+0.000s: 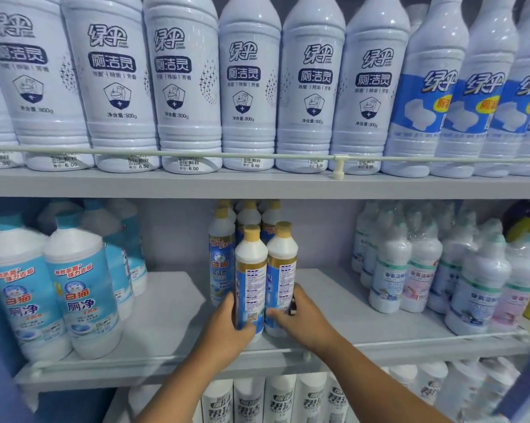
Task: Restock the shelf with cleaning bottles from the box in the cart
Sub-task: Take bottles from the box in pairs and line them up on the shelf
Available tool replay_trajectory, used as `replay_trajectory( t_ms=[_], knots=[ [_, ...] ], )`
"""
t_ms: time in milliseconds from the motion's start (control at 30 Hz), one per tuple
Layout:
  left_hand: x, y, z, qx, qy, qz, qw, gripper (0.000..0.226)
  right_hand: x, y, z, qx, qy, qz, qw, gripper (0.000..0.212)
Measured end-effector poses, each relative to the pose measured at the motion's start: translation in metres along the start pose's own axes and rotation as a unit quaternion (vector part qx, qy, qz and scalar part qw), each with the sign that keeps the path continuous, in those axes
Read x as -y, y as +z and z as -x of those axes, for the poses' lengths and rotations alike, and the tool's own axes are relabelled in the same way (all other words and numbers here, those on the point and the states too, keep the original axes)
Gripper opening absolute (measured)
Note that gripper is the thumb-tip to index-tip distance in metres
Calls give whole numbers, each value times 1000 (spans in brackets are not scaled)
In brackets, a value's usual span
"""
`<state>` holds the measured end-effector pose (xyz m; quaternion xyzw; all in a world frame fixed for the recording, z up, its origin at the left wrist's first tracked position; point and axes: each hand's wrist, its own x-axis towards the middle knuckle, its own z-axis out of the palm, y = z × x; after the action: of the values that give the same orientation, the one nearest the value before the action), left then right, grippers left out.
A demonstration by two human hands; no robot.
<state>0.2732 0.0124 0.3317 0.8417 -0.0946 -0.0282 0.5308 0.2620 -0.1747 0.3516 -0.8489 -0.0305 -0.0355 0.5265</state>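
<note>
Head view: left hand [227, 325] and right hand [303, 315] each grip a yellow-capped bottle [251, 276], [280, 270] standing on the middle shelf [172, 319]. Placement under way; next, likely slide both back, labels turned outward.

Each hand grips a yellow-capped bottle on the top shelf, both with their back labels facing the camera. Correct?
Not quite: the left hand and right hand grip the two yellow-capped bottles on the middle shelf, not the top one, as the head view shows. The back labels do face the camera.

Both bare forearms reaching forward and up, left hand [227, 323] fingers curled in a grip, right hand [300, 315] likewise, thumbs pointing inward
</note>
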Motion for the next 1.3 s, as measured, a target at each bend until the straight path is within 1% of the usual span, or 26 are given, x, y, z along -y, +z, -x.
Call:
replay_trajectory(
  t_ms=[100,167,267,400,500,633,733,800,933,967,1100,1233,1300],
  knots=[
    [9,5,-8,-7,-15,-12,1000,59,-10,7,-8,-4,17,-23,1000,50],
    [9,9,-15,-37,-18,-16,999,56,-15,11,-16,-21,23,-27,999,53],
    [5,18,-22,-80,-13,-19,996,52,-24,16,-23,-47,15,-27,998,56],
    [4,30,-32,-120,-25,-28,992,57,-28,15,-24,-29,-3,-32,999,66],
    [4,36,-34,-137,-35,-44,989,55,-33,14,-25,-53,-8,-26,998,64],
    [7,36,-34,-130,-36,-46,990,52,-34,17,-25,-104,-25,-20,994,60],
    [11,33,-35,-117,-36,-28,992,47,-31,17,-23,-99,-48,-31,993,56],
    [11,31,-34,-116,-40,-18,992,45,-31,16,-22,-94,-45,-30,994,56],
    [18,31,-37,-126,-44,3,991,64,-33,15,-23,-100,-26,-5,995,55],
    [23,32,-39,-129,-45,3,991,64,-33,15,-24,-103,-27,2,994,55],
    [22,33,-40,-152,-36,-23,987,55,-33,15,-23,-97,-34,-2,995,45],
    [17,31,-36,-129,-47,-12,990,43,-34,14,-24,-102,-17,-3,995,43],
    [18,31,-36,-135,-46,-2,990,37,-33,16,-23,-107,-18,0,994,42]
  ],
)
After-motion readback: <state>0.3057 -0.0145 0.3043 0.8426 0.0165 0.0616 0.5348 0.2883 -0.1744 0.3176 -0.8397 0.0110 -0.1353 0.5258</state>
